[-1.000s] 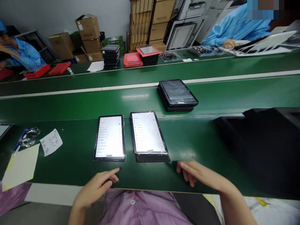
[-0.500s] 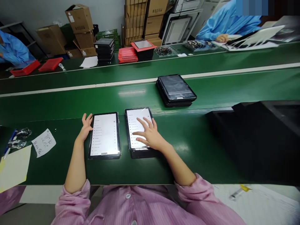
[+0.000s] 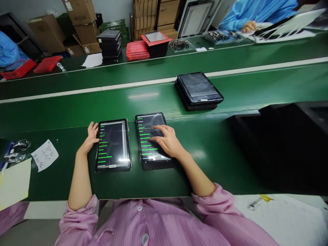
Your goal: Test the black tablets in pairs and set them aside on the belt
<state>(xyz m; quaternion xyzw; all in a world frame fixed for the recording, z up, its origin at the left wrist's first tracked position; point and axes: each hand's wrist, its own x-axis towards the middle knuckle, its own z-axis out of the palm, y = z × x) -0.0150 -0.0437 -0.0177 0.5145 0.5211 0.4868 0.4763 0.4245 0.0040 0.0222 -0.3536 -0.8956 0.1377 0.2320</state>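
Two tablets lie side by side on the green bench, both with dark screens and lists of green text. My left hand (image 3: 90,138) rests at the left edge of the left tablet (image 3: 112,145), fingers apart and thumb by its frame. Over the right tablet (image 3: 147,128) hovers or rests my right hand (image 3: 167,140), its index finger and thumb stretched out above the screen; whether the fingertips touch the glass I cannot tell. Beneath the right tablet's lower edge shows another dark slab (image 3: 157,165). Neither hand grips anything.
A stack of tablets (image 3: 200,89) stands beyond, to the right. A large black box (image 3: 271,143) fills the right side. On the left lie a handwritten note (image 3: 45,155) and a yellowish sheet (image 3: 17,182). Across the bench are red trays (image 3: 137,50) and a co-worker's blue sleeve (image 3: 235,15).
Both tablet screens have switched from white lists to dark screens with green text. My right hand's fingers have drawn closer together. The camera view has shifted slightly.
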